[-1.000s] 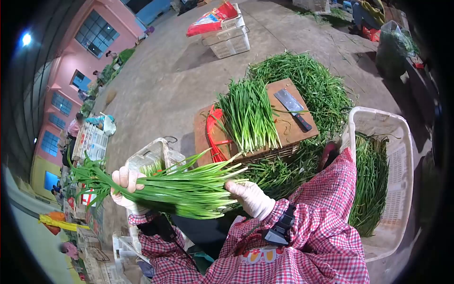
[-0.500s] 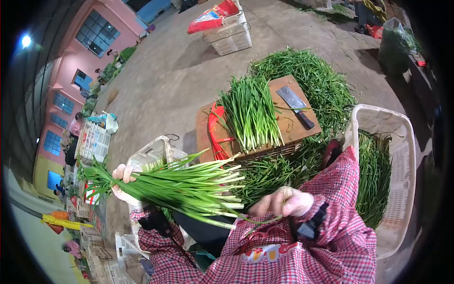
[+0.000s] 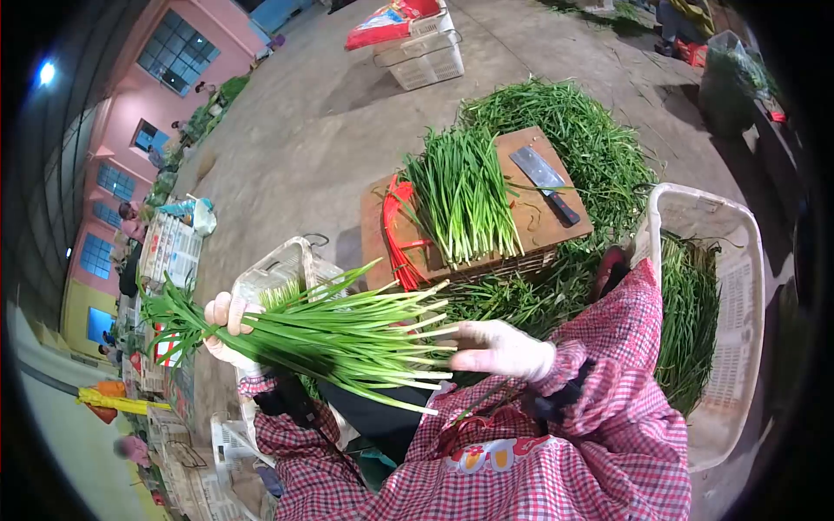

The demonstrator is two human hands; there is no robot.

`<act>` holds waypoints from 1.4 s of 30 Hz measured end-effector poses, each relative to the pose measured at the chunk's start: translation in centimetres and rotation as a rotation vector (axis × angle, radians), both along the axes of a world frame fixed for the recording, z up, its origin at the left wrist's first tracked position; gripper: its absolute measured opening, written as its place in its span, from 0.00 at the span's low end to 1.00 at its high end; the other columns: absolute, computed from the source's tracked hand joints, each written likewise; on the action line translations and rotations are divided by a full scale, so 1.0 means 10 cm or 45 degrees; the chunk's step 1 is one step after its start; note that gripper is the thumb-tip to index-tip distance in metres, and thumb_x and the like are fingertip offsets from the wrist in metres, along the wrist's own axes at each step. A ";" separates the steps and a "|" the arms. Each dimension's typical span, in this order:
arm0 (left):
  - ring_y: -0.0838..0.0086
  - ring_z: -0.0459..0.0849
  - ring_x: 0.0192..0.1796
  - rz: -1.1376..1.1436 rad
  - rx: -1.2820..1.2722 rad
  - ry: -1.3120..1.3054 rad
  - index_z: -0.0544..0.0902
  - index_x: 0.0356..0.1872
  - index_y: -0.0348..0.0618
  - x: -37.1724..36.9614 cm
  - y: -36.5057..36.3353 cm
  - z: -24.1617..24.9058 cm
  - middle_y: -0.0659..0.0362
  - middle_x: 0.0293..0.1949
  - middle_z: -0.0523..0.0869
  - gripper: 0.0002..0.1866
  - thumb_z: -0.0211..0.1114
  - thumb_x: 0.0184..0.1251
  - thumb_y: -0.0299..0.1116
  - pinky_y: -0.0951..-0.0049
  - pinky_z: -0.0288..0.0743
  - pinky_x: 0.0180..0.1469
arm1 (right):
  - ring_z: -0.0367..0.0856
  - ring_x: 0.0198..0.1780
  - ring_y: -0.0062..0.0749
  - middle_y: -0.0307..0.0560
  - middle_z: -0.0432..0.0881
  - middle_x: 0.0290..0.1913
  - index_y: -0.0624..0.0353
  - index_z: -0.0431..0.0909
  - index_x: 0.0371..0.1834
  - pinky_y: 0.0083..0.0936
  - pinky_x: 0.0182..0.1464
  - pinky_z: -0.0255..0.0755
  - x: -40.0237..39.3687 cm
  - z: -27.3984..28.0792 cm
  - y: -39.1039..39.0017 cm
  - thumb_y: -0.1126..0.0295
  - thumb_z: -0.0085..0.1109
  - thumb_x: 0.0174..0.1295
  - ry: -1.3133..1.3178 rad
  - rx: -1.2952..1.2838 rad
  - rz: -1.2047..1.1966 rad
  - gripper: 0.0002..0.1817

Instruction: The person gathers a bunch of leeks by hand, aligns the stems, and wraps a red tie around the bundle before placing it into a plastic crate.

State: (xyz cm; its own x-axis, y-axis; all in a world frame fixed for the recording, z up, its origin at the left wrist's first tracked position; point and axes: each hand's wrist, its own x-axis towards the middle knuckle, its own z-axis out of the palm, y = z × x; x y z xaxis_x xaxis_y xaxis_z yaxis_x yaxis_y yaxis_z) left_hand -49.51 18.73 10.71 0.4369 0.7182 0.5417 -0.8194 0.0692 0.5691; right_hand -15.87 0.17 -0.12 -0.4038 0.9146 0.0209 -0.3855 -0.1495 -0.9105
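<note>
Gripping a bundle of green chives point(image 3: 330, 334) around its leafy end, the left hand point(image 3: 228, 334) holds it level above the lap, while the right hand point(image 3: 504, 347), fingers spread open, touches its cut ends. Beyond lie a wooden board point(image 3: 530, 217) with cut chives point(image 3: 460, 195) and a cleaver point(image 3: 543, 181).

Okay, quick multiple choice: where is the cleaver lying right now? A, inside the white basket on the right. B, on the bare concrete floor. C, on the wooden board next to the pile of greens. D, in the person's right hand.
C: the cleaver lies flat on the wooden board, just right of the pile of greens stacked there, with no hand touching it.
</note>
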 end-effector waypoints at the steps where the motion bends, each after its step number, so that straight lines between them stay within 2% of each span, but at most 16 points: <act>1: 0.79 0.61 0.27 -0.044 0.014 0.023 0.66 0.29 0.54 0.01 0.00 0.00 0.68 0.24 0.62 0.09 0.58 0.64 0.36 0.75 0.59 0.31 | 0.73 0.57 0.24 0.45 0.77 0.59 0.64 0.67 0.65 0.25 0.62 0.67 -0.17 0.00 0.05 0.66 0.62 0.63 0.138 -0.061 -0.027 0.28; 2: 0.78 0.60 0.27 -0.085 0.029 0.046 0.65 0.28 0.54 0.02 0.01 0.00 0.68 0.24 0.62 0.09 0.56 0.65 0.37 0.74 0.58 0.31 | 0.75 0.55 0.23 0.43 0.79 0.57 0.64 0.70 0.62 0.23 0.60 0.68 -0.30 -0.06 0.08 0.68 0.62 0.63 0.275 -0.122 -0.051 0.25; 5: 0.77 0.60 0.28 -0.085 0.042 0.023 0.65 0.28 0.54 0.08 -0.05 0.01 0.67 0.24 0.61 0.08 0.52 0.67 0.37 0.73 0.59 0.33 | 0.77 0.49 0.19 0.36 0.83 0.48 0.61 0.80 0.53 0.20 0.56 0.70 -0.44 -0.10 0.04 0.70 0.62 0.63 0.066 -0.054 -0.246 0.16; 9: 0.77 0.61 0.28 -0.199 0.111 0.003 0.64 0.26 0.53 0.14 -0.03 0.01 0.67 0.24 0.63 0.10 0.48 0.70 0.35 0.74 0.60 0.35 | 0.78 0.49 0.20 0.39 0.83 0.47 0.62 0.77 0.56 0.23 0.55 0.72 -0.49 -0.12 0.01 0.68 0.62 0.63 0.216 -0.252 -0.260 0.19; 12: 0.77 0.63 0.26 -0.172 0.175 -0.112 0.64 0.24 0.52 0.45 -0.19 0.17 0.66 0.25 0.64 0.12 0.48 0.70 0.29 0.75 0.61 0.34 | 0.80 0.47 0.23 0.39 0.84 0.46 0.61 0.77 0.56 0.24 0.53 0.74 -0.56 -0.24 0.03 0.64 0.63 0.63 0.723 -0.525 -0.114 0.20; 14: 0.81 0.66 0.21 -0.189 0.226 -0.100 0.66 0.22 0.50 0.39 -0.16 0.15 0.67 0.25 0.66 0.15 0.65 0.61 0.32 0.76 0.61 0.25 | 0.80 0.47 0.22 0.39 0.84 0.46 0.61 0.78 0.55 0.22 0.52 0.74 -0.60 -0.34 -0.03 0.64 0.63 0.63 0.703 -0.607 -0.119 0.20; 16: 0.80 0.68 0.18 -0.163 0.193 -0.169 0.67 0.22 0.49 0.46 -0.14 0.20 0.66 0.22 0.69 0.14 0.65 0.60 0.31 0.75 0.62 0.22 | 0.78 0.37 0.20 0.37 0.82 0.35 0.63 0.81 0.42 0.20 0.41 0.72 -0.56 -0.21 -0.08 0.63 0.67 0.60 0.334 -0.337 -0.233 0.15; 18: 0.79 0.71 0.16 -0.566 0.518 -0.184 0.69 0.21 0.47 0.41 0.01 0.27 0.63 0.18 0.72 0.13 0.65 0.60 0.29 0.72 0.65 0.18 | 0.78 0.37 0.19 0.37 0.82 0.35 0.63 0.80 0.42 0.19 0.41 0.72 -0.49 -0.01 -0.12 0.65 0.68 0.59 0.316 -0.380 -0.114 0.14; 20: 0.77 0.72 0.14 -0.585 0.527 -0.176 0.69 0.19 0.45 0.34 0.03 0.27 0.61 0.15 0.72 0.14 0.64 0.60 0.27 0.69 0.66 0.15 | 0.78 0.38 0.19 0.37 0.83 0.36 0.63 0.80 0.43 0.19 0.42 0.73 -0.51 -0.14 -0.13 0.66 0.68 0.59 0.330 -0.380 -0.081 0.14; 26: 0.71 0.77 0.19 -0.743 0.664 -0.224 0.72 0.22 0.41 0.40 0.07 0.38 0.57 0.19 0.76 0.10 0.60 0.63 0.25 0.67 0.73 0.21 | 0.79 0.37 0.24 0.42 0.82 0.34 0.61 0.80 0.37 0.24 0.42 0.73 -0.39 -0.53 -0.20 0.66 0.67 0.55 -0.359 -0.040 -0.237 0.11; 28: 0.68 0.79 0.22 -0.767 0.719 -0.186 0.72 0.24 0.40 0.32 0.13 0.43 0.56 0.22 0.77 0.09 0.60 0.64 0.26 0.64 0.77 0.23 | 0.82 0.38 0.44 0.49 0.82 0.32 0.58 0.79 0.32 0.35 0.41 0.73 -0.05 -0.71 -0.24 0.62 0.66 0.50 -0.869 0.390 -0.192 0.12; 30: 0.67 0.79 0.23 -0.810 0.752 -0.271 0.72 0.24 0.39 0.25 0.16 0.45 0.54 0.23 0.78 0.09 0.59 0.64 0.25 0.62 0.79 0.25 | 0.84 0.40 0.43 0.43 0.85 0.34 0.50 0.83 0.34 0.43 0.42 0.74 0.35 -0.59 -0.29 0.63 0.61 0.53 -1.995 0.523 0.359 0.08; 31: 0.66 0.80 0.24 -0.914 0.821 -0.218 0.73 0.24 0.38 0.22 0.22 0.49 0.53 0.24 0.78 0.09 0.59 0.65 0.26 0.60 0.81 0.26 | 0.85 0.39 0.42 0.39 0.86 0.32 0.48 0.83 0.36 0.44 0.40 0.75 0.45 -0.63 -0.27 0.64 0.59 0.54 -2.261 0.353 0.585 0.08; 36: 0.68 0.80 0.24 -0.771 0.699 -0.109 0.74 0.20 0.43 0.31 0.02 0.47 0.59 0.22 0.78 0.10 0.58 0.62 0.23 0.65 0.80 0.28 | 0.81 0.23 0.42 0.43 0.80 0.22 0.50 0.79 0.39 0.36 0.25 0.74 0.32 0.12 -0.28 0.60 0.61 0.57 -1.342 0.880 -0.724 0.10; 40: 0.66 0.81 0.27 -0.924 0.753 -0.050 0.75 0.22 0.41 0.45 0.01 0.51 0.56 0.24 0.80 0.10 0.60 0.64 0.25 0.62 0.81 0.30 | 0.77 0.18 0.41 0.42 0.75 0.16 0.49 0.77 0.41 0.36 0.20 0.69 -0.10 0.35 -0.07 0.61 0.66 0.53 -1.292 1.025 -0.726 0.14; 42: 0.66 0.79 0.24 -0.874 0.800 -0.133 0.73 0.20 0.39 0.51 -0.06 0.52 0.53 0.24 0.78 0.14 0.58 0.68 0.29 0.64 0.78 0.23 | 0.77 0.18 0.42 0.43 0.73 0.16 0.49 0.74 0.42 0.37 0.18 0.67 -0.22 0.27 0.03 0.59 0.63 0.56 -1.460 0.987 -0.476 0.14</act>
State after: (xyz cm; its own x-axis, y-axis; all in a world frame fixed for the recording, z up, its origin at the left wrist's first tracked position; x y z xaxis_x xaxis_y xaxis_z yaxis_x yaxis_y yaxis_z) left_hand -44.37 18.18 15.91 0.5837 -0.1162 0.8036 -0.7625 0.2616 0.5917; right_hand -18.04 0.43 2.59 -0.2816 0.8777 0.3876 0.6995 0.4643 -0.5432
